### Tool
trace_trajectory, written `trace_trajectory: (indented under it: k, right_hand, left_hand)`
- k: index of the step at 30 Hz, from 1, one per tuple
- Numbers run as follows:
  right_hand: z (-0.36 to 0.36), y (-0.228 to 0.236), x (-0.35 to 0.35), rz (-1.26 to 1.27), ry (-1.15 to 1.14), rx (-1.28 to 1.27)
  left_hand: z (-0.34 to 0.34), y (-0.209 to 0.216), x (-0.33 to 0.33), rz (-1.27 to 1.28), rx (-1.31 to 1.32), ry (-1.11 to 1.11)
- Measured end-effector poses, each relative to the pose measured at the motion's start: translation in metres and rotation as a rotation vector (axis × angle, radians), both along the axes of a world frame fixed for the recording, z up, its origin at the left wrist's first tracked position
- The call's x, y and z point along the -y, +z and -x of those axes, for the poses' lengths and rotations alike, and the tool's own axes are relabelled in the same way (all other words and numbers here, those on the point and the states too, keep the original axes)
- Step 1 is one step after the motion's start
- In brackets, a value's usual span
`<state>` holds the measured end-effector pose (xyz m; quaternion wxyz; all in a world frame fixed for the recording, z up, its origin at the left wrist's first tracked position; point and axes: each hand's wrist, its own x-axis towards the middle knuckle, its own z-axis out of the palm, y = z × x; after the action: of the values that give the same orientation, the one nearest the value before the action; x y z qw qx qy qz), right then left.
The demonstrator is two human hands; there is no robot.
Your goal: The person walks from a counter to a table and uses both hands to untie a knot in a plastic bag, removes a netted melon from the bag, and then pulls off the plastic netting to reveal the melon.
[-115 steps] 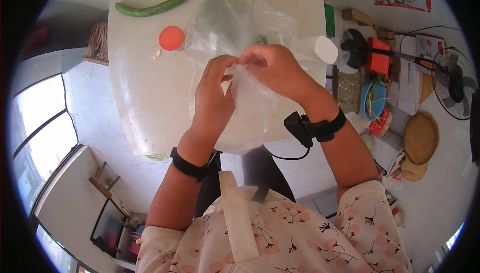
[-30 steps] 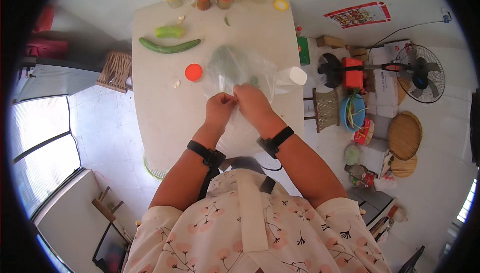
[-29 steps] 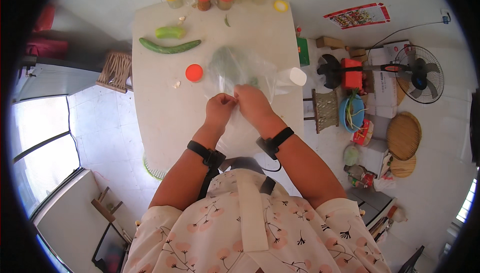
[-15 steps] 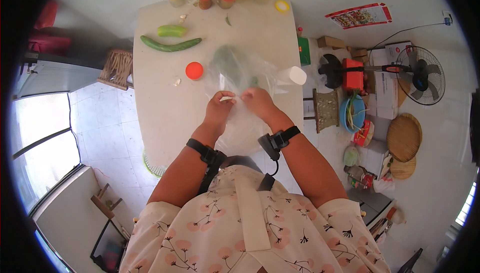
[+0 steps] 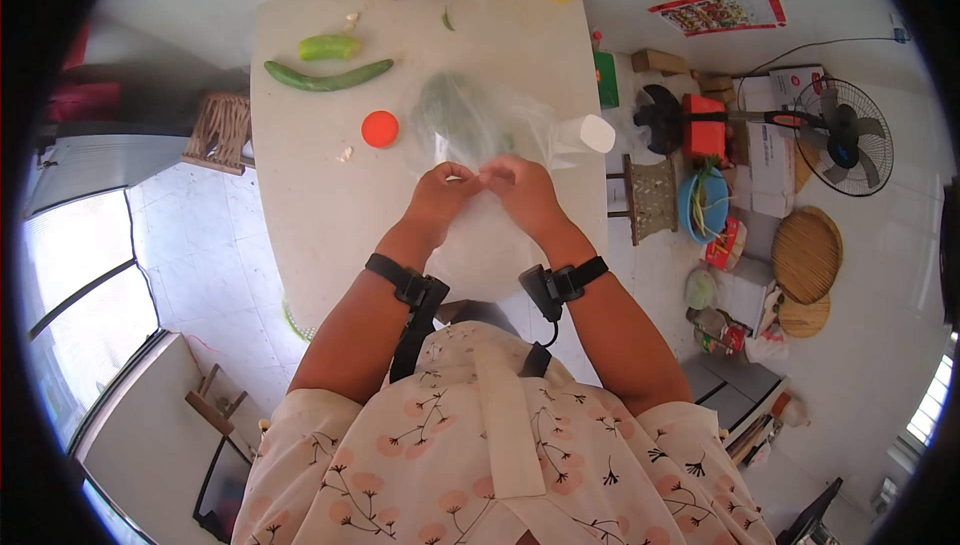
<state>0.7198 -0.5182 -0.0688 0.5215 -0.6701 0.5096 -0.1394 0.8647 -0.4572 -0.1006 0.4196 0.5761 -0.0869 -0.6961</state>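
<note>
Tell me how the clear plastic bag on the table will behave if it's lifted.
The clear plastic bag is probably floppy: its thin film creases and drapes over the table. A green bulk shows through its far part; if that lies inside, that end would likely sag. Glossy highlights suggest slippery film.

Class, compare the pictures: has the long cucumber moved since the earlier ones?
No: the long cucumber lies in the same place against the table; only the view shifted.
</note>
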Motion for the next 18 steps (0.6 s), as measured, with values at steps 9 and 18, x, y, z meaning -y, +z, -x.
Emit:
trace_trajectory:
  k: [9, 18]
  right_hand:
    - [0.003, 0.002, 0.015, 0.004, -0.024, -0.086]
    - [-0.013, 0.008, -0.009, 0.569, 0.364, -0.047]
  left_hand:
    - [-0.006, -0.001, 0.001, 0.055, -0.104, 0.023]
    - [-0.017, -0.005, -0.004, -0.049, -0.312, 0.209]
